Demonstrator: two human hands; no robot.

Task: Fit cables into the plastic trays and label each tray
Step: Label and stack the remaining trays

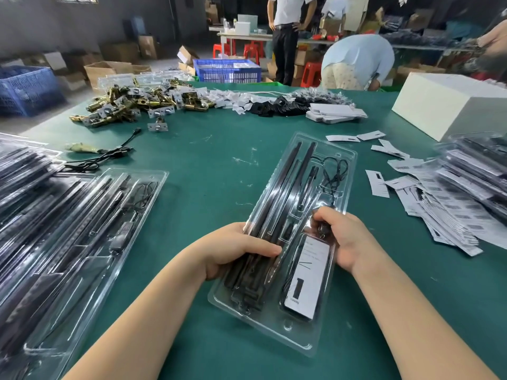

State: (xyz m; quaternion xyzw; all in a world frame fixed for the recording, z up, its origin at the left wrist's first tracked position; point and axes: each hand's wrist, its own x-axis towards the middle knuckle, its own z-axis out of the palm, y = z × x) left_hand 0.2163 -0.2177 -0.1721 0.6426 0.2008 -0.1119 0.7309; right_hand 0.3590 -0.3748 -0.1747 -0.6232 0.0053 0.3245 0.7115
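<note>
A clear plastic tray point(340, 157) lies lengthwise on the green table in front of me. It holds long black strips point(277, 204), a coiled black cable point(335, 171) in its upper right pocket and a white label card point(310, 281) in its lower right pocket. My left hand point(233, 249) grips the tray's left edge, thumb lying over the black strips. My right hand point(341, 234) pinches the cable's end at the tray's right side, just above the card.
Filled trays point(71, 229) are stacked at my left, more filled trays point(472, 171) at my right beside loose barcode labels point(444, 212). Loose black cables point(109, 154), brass latches point(131, 104) and a white box point(450, 102) lie farther back. People stand beyond the table.
</note>
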